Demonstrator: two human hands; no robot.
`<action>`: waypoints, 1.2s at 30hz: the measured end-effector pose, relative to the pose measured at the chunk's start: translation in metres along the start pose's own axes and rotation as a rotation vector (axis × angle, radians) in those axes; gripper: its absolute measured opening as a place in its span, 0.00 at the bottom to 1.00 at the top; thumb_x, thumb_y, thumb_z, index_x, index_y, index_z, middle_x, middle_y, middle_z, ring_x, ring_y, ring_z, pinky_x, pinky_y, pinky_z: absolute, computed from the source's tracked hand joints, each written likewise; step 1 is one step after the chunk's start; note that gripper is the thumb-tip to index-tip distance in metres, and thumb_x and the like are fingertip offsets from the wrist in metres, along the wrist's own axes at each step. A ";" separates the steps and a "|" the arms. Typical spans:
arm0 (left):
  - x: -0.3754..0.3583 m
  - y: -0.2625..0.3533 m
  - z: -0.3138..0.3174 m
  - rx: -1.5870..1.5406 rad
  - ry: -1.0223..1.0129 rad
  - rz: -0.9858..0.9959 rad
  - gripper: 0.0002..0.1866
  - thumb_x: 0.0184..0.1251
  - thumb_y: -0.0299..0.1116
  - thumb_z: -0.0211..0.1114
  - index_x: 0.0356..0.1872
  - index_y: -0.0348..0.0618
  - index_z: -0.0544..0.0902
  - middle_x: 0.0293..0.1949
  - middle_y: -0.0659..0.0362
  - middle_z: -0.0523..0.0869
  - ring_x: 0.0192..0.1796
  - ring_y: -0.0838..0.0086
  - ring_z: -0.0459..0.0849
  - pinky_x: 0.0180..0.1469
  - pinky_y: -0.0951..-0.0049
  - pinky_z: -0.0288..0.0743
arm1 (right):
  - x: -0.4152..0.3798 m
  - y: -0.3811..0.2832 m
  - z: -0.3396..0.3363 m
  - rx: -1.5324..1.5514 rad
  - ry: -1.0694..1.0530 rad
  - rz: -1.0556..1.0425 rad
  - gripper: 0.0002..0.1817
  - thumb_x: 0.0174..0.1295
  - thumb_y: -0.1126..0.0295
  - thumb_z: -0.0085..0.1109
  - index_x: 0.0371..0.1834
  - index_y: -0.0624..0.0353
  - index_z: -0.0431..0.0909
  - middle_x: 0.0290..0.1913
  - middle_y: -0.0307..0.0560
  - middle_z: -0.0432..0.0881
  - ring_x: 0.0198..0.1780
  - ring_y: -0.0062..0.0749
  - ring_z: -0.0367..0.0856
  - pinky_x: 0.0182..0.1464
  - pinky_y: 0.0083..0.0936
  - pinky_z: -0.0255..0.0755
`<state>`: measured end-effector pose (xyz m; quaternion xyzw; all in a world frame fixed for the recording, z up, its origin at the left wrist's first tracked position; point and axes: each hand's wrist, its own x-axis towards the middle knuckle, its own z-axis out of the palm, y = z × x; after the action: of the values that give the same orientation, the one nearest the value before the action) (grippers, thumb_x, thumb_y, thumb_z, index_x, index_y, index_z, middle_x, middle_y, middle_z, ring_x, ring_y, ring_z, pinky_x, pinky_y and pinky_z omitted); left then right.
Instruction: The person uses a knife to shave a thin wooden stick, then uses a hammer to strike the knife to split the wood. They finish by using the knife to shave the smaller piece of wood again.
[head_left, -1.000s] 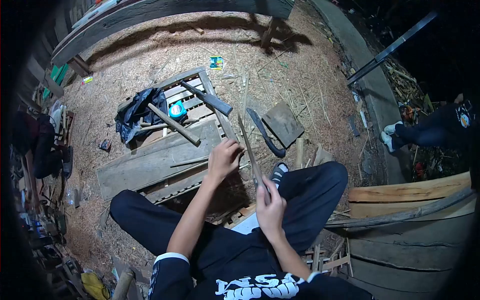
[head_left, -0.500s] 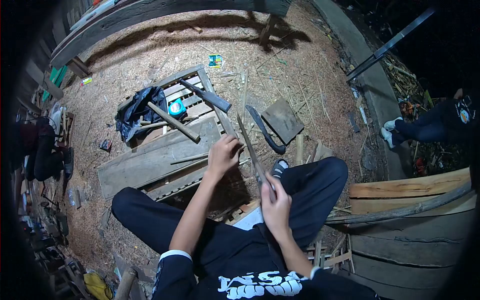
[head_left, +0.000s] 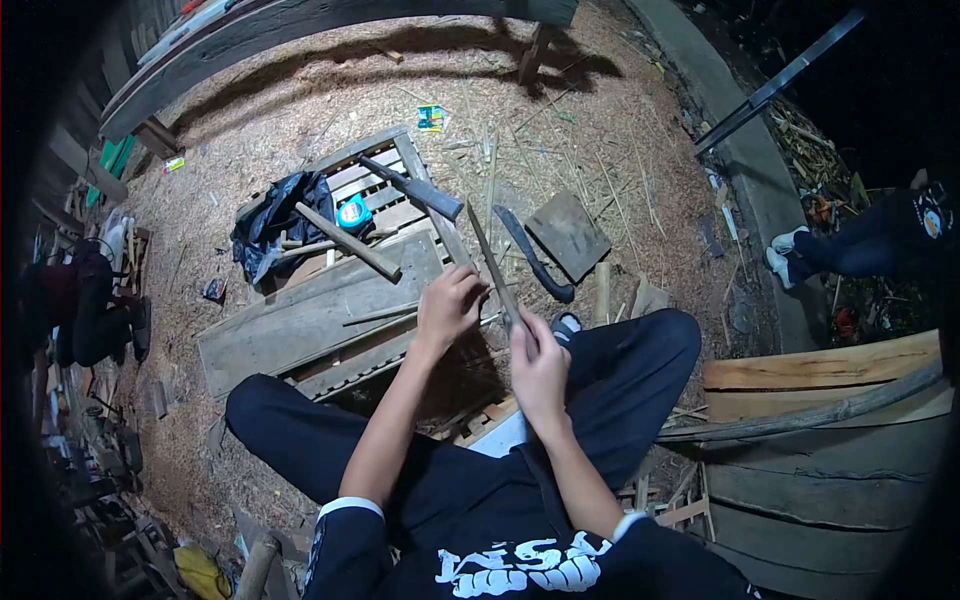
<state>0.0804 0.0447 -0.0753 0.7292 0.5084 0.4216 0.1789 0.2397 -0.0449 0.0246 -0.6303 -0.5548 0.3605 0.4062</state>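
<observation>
My right hand (head_left: 540,365) is wrapped round the lower end of a long, narrow-bladed knife (head_left: 487,248). Its blade slants up and left, away from me. To its left, my left hand (head_left: 448,308) is closed with the fingers pinched together, close beside the blade. Whatever those fingers hold, if anything, is hidden. Beyond my hands, a slatted wooden frame (head_left: 408,160) lies on the ground, with a wide plank (head_left: 300,320) across its near part. A chisel-like tool with a broad end (head_left: 432,198) rests on the frame.
Near the frame lie a black plastic bag (head_left: 280,225), a turquoise tape measure (head_left: 353,213) and a wooden stick (head_left: 350,244). Right of the blade are a dark curved machete (head_left: 530,255) and a square board (head_left: 568,238). Planks (head_left: 820,380) stand at right; people are at both sides.
My right hand has moved slightly up and left, carrying the knife forward so that its tip reaches farther away. My left hand has barely moved.
</observation>
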 end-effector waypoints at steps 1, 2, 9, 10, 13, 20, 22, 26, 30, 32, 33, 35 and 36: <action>0.001 0.001 0.001 0.020 0.010 0.006 0.06 0.59 0.26 0.74 0.36 0.42 0.88 0.39 0.56 0.86 0.45 0.56 0.85 0.44 0.58 0.81 | 0.004 -0.003 0.006 0.011 0.023 -0.027 0.20 0.78 0.68 0.57 0.65 0.74 0.78 0.52 0.66 0.90 0.55 0.45 0.91 0.56 0.36 0.82; 0.002 0.001 -0.001 0.028 0.003 0.014 0.06 0.59 0.26 0.74 0.36 0.42 0.88 0.39 0.56 0.86 0.45 0.56 0.85 0.44 0.58 0.81 | -0.004 -0.007 0.002 0.022 0.029 -0.027 0.20 0.78 0.68 0.57 0.65 0.74 0.78 0.52 0.66 0.90 0.55 0.45 0.91 0.56 0.36 0.82; 0.000 -0.002 0.001 0.023 -0.012 0.022 0.07 0.58 0.28 0.74 0.36 0.41 0.87 0.40 0.55 0.85 0.46 0.56 0.85 0.46 0.57 0.81 | -0.021 -0.006 -0.009 -0.077 0.040 -0.046 0.19 0.77 0.72 0.58 0.65 0.71 0.79 0.53 0.68 0.89 0.55 0.45 0.92 0.55 0.35 0.82; -0.001 -0.001 0.002 0.022 -0.019 0.019 0.07 0.58 0.28 0.74 0.36 0.41 0.87 0.40 0.55 0.85 0.46 0.56 0.85 0.46 0.57 0.81 | -0.007 0.001 0.001 -0.086 0.033 -0.026 0.19 0.77 0.72 0.57 0.65 0.71 0.79 0.54 0.68 0.89 0.54 0.44 0.92 0.55 0.35 0.82; 0.000 -0.001 0.000 0.038 -0.004 0.028 0.07 0.58 0.27 0.74 0.36 0.40 0.87 0.39 0.54 0.85 0.45 0.56 0.85 0.46 0.57 0.81 | -0.026 -0.010 -0.011 -0.041 0.051 -0.076 0.18 0.78 0.71 0.57 0.64 0.71 0.80 0.55 0.68 0.88 0.55 0.47 0.91 0.55 0.37 0.82; -0.005 -0.004 0.004 0.029 0.016 0.041 0.06 0.60 0.28 0.76 0.36 0.41 0.87 0.38 0.56 0.85 0.44 0.56 0.85 0.43 0.58 0.80 | -0.008 0.000 0.004 -0.039 0.035 -0.003 0.18 0.77 0.69 0.58 0.63 0.70 0.81 0.53 0.69 0.88 0.55 0.53 0.91 0.55 0.37 0.82; 0.000 -0.005 0.003 0.038 0.028 0.046 0.06 0.61 0.29 0.76 0.36 0.41 0.87 0.39 0.56 0.85 0.44 0.56 0.85 0.44 0.58 0.80 | -0.023 -0.009 -0.007 -0.007 0.040 -0.045 0.19 0.77 0.69 0.57 0.64 0.70 0.81 0.54 0.69 0.88 0.55 0.53 0.91 0.55 0.37 0.82; 0.000 -0.003 0.001 0.028 -0.012 0.012 0.07 0.60 0.28 0.76 0.36 0.41 0.87 0.39 0.56 0.85 0.45 0.56 0.84 0.46 0.58 0.79 | -0.045 0.004 -0.023 -0.052 0.063 -0.088 0.19 0.77 0.68 0.57 0.63 0.71 0.81 0.53 0.68 0.89 0.55 0.51 0.91 0.54 0.37 0.82; 0.000 -0.003 0.001 0.007 -0.001 0.021 0.06 0.59 0.27 0.76 0.35 0.41 0.87 0.39 0.56 0.86 0.44 0.56 0.84 0.45 0.58 0.80 | -0.010 0.000 0.001 -0.003 0.032 0.002 0.19 0.78 0.67 0.57 0.63 0.71 0.81 0.54 0.67 0.89 0.55 0.46 0.92 0.54 0.36 0.82; 0.001 -0.005 0.003 0.040 0.022 0.044 0.06 0.59 0.27 0.75 0.35 0.41 0.87 0.39 0.56 0.86 0.44 0.56 0.85 0.44 0.58 0.80 | -0.030 -0.013 -0.016 -0.060 0.035 -0.017 0.19 0.77 0.68 0.57 0.64 0.70 0.81 0.54 0.66 0.89 0.56 0.47 0.91 0.56 0.36 0.82; 0.001 -0.004 0.003 0.030 0.013 0.030 0.06 0.59 0.27 0.75 0.35 0.41 0.87 0.39 0.55 0.86 0.45 0.56 0.85 0.44 0.58 0.80 | -0.045 -0.002 -0.024 -0.067 0.047 -0.070 0.19 0.77 0.69 0.58 0.65 0.70 0.81 0.55 0.67 0.89 0.57 0.46 0.91 0.57 0.35 0.82; 0.004 -0.006 0.001 0.037 0.015 0.030 0.06 0.59 0.27 0.76 0.35 0.41 0.88 0.38 0.55 0.86 0.44 0.56 0.85 0.44 0.58 0.80 | -0.048 -0.001 -0.025 -0.050 0.043 -0.060 0.20 0.77 0.70 0.58 0.65 0.71 0.80 0.57 0.67 0.88 0.59 0.46 0.90 0.59 0.34 0.81; 0.001 -0.004 0.002 0.038 -0.002 0.031 0.06 0.58 0.27 0.76 0.36 0.41 0.88 0.38 0.56 0.86 0.44 0.56 0.85 0.44 0.58 0.80 | -0.040 0.000 -0.021 -0.073 0.052 -0.072 0.20 0.77 0.71 0.58 0.65 0.72 0.80 0.58 0.67 0.88 0.59 0.46 0.90 0.60 0.34 0.81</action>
<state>0.0794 0.0477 -0.0792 0.7407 0.5046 0.4140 0.1591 0.2536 -0.0868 0.0339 -0.6336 -0.5791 0.3085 0.4098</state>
